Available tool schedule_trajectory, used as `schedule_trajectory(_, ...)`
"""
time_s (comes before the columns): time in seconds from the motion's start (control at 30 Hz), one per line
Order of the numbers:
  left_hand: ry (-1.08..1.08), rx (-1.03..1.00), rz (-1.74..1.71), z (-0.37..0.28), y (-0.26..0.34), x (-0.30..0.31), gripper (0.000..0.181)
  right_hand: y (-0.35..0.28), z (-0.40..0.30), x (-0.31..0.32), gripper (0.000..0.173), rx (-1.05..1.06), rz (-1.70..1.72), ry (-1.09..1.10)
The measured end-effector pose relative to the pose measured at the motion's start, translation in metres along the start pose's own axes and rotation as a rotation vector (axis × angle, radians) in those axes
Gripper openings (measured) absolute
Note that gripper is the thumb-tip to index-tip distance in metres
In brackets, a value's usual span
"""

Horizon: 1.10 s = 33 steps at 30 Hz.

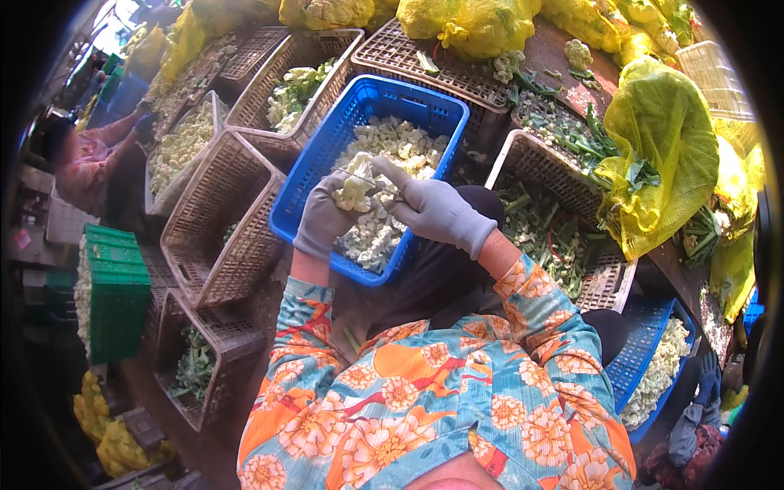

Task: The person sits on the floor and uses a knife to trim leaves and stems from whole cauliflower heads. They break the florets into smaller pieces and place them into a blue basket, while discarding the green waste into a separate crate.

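My left hand [327, 214], in a grey knit glove, holds a pale cauliflower piece [355, 190] over a blue plastic crate [288, 208]. My right hand [429, 202], gloved the same way, grips a small knife [361, 177] whose thin blade lies across the cauliflower. Its handle is mostly hidden in my fingers. Beneath both hands, many cut cauliflower florets [398, 144] cover the bottom of the blue crate.
Left of me stand beige crates [214, 208] and a green crate [116, 294]. A crate of leaf trimmings [539, 226] is at my right, beside a yellow mesh bag [661, 153]. Full yellow bags [471, 24] lie ahead. One person [92, 159] sits at far left; another's gloved hand [708, 373] shows lower right.
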<state>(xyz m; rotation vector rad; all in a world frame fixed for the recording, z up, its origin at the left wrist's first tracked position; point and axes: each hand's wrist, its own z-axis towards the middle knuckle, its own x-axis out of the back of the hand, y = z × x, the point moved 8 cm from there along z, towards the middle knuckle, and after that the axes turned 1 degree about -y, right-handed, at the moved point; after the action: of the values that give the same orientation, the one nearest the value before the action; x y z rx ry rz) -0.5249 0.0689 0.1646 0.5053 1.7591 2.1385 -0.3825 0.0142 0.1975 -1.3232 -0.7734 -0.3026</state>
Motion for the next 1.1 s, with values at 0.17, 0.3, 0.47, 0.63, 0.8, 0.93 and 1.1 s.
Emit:
schedule_trajectory(0.17,0.016,-0.125,0.339,-0.002,-0.003,0.000,0.022,0.001,-0.005,-0.002,0.070,-0.062,-0.202,-0.047)
schedule_trajectory(0.3,0.010,-0.212,0.465,-0.004,-0.002,-0.011,0.023,0.013,-0.004,-0.011,0.071,-0.065,-0.271,0.023)
schedule_trajectory(0.47,0.030,-0.039,0.250,-0.010,-0.011,-0.028,0.030,0.038,0.013,-0.018,0.066,-0.182,-0.069,0.057)
schedule_trajectory(0.63,0.209,0.283,-1.341,-0.003,-0.073,-0.019,0.027,0.036,0.043,0.005,0.037,-0.237,-0.145,0.125)
schedule_trajectory(0.8,0.225,0.122,-1.420,-0.005,-0.078,-0.014,0.030,0.020,0.021,-0.010,0.058,-0.126,0.005,0.180)
schedule_trajectory(0.93,0.166,-0.062,-1.361,-0.003,-0.063,-0.021,0.040,0.007,0.004,-0.021,0.071,-0.162,-0.059,0.074)
schedule_trajectory(1.1,0.248,-0.024,-0.995,-0.001,-0.050,-0.024,0.054,0.013,-0.003,-0.023,0.069,-0.114,0.063,0.053)
